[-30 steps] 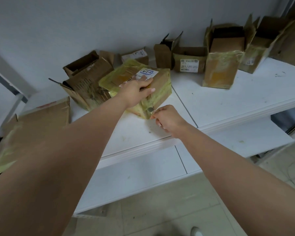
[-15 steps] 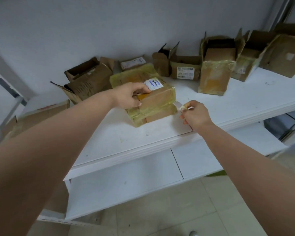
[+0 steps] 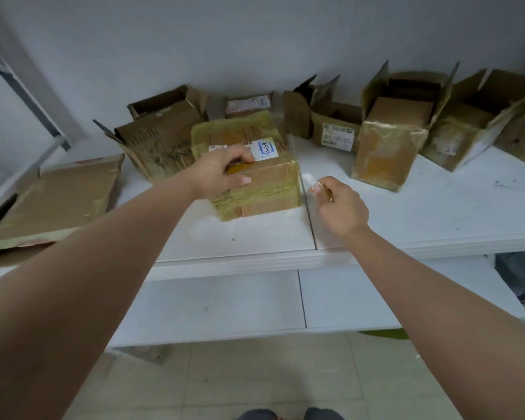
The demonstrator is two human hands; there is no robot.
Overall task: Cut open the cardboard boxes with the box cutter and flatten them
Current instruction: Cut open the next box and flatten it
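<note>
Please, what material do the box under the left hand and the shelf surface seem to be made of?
The sealed brown box under the left hand looks like matte cardboard, wrapped in glossy yellowish-clear plastic tape; the tape shines and wrinkles at the edges. The white shelf surface looks like smooth painted or laminated board, perhaps metal: flat panels with a seam, dull sheen, small scuffs.

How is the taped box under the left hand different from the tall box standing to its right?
The taped box is closed, sealed with yellowish tape; the tall box has its top flaps open. The taped box lies low and wide and carries a white label; the tall box stands upright. Both are brown cardboard on the white shelf.
</note>
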